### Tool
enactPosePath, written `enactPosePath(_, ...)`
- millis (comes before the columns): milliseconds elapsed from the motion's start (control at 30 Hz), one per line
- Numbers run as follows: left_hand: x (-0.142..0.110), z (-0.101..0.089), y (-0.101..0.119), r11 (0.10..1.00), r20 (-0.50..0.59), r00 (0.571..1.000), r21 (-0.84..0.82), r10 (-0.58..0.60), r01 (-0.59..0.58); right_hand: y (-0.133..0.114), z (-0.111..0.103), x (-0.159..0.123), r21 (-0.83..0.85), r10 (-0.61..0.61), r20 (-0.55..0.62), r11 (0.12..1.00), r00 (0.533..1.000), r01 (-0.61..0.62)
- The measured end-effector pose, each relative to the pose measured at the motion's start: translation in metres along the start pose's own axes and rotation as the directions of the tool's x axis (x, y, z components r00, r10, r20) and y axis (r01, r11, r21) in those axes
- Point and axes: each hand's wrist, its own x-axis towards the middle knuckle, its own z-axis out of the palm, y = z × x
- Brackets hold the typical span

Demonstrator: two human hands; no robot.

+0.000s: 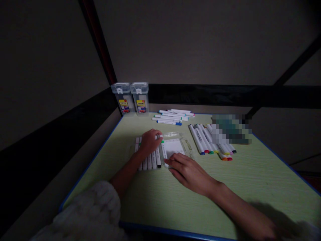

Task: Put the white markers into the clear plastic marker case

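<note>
A clear plastic case [187, 145] lies opened out flat on the table, with a row of white markers [149, 162] side by side in its left part. My left hand [149, 142] reaches over that row, its fingers closed at the far end of a white marker with a green band [164, 154]. My right hand [185, 171] rests low over the case's near edge with its fingers stretched out. One of its fingertips touches the near end of the same marker. The case's right part shows a white insert [174, 146].
Two clear lidded boxes [139, 100] stand at the table's back left corner. Loose thin markers [170, 117] lie at the back. More thick markers [207, 139] are piled on the right, beside a pixelated greenish object [232, 129]. The table [263, 177] has a blue edge.
</note>
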Motion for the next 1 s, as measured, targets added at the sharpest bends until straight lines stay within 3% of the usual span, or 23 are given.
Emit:
enactPosePath(333,-0.0004,0.0008,-0.0013,1.0,-0.003,1.0,0.002,-0.025,0.025,-0.0022,-0.0033,0.0017,-0.013,-0.004,0.009,1.0,1.0,0.004)
enactPosePath(1000,0.0075,0.0032,0.0013,0.986,0.052,0.999,0.167,-0.002,-0.007,-0.0017,-0.0018,0.0007,-0.025,-0.003,0.001,1.0,1.0,0.003)
